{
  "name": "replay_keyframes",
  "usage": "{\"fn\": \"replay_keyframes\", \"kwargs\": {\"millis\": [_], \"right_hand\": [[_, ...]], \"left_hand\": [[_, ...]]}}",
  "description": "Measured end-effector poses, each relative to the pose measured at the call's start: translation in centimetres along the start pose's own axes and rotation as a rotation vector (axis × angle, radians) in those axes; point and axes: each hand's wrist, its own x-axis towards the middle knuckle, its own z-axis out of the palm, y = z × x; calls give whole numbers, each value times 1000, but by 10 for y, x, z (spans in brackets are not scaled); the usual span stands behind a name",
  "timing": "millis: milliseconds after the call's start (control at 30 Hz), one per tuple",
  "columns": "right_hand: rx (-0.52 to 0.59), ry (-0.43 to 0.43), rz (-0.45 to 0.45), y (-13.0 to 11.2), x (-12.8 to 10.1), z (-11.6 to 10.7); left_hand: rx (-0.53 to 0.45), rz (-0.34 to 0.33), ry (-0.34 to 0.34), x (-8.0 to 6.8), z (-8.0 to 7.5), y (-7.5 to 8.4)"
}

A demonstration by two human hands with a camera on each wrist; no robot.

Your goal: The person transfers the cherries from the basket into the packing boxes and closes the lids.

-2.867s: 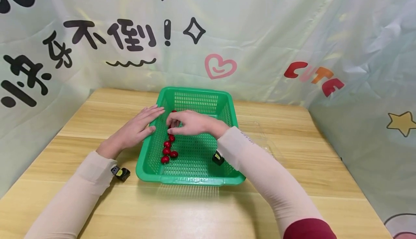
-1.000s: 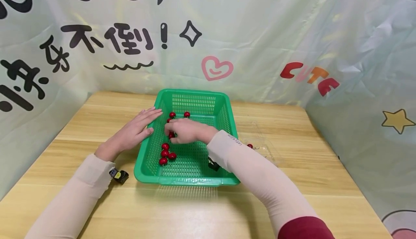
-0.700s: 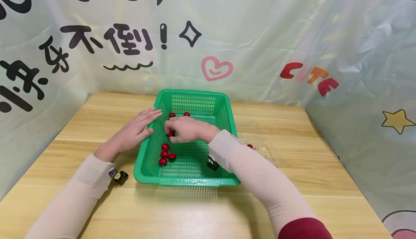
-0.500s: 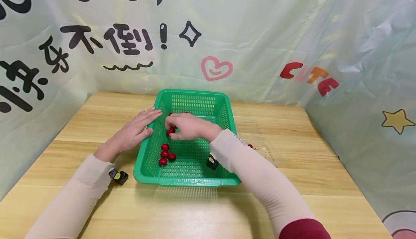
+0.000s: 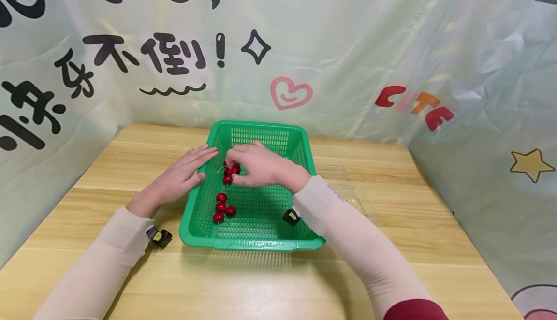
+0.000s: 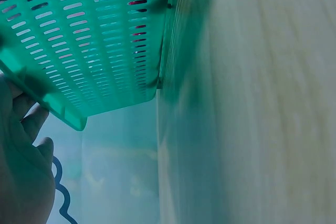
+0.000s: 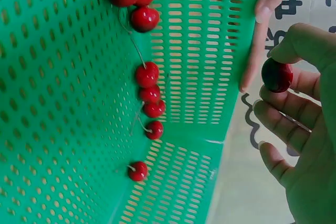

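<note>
Between the hands, the green basket (image 5: 300,138) is perforated glossy plastic; the cherries (image 7: 148,73) inside have smooth, shiny skins; beneath, the desk (image 5: 391,223) shows pale satin woodgrain

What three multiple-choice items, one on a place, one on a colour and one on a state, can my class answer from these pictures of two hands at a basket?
1. Where does the left hand rest?
A. inside the basket
B. against the basket's outer left wall
C. on the far wall cloth

2. What colour is the basket?
A. blue
B. green
C. yellow

3. What is the right hand doing?
A. pinching a cherry
B. lying flat on the table
C. gripping the basket's rim

Answers:
1 B, the head view shows its straight fingers laid along that wall.
2 B, every view shows green slotted plastic.
3 A, the right wrist view shows a red cherry between thumb and fingertips.
</note>
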Motion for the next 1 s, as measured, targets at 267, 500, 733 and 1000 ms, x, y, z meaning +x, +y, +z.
{"fn": "replay_keyframes", "kwargs": {"millis": [267,500,733,1000], "right_hand": [[-59,76,-35,0,-12,-12],[-74,116,-36,0,-20,-27],[-104,180,-51,4,-31,-38],[-130,232,-67,9,-49,-45]], "left_hand": [[1,-3,1,1,0,0],[1,-3,2,0,0,1],[7,-4,2,0,1,1],[15,1,0,0,1,1]]}}
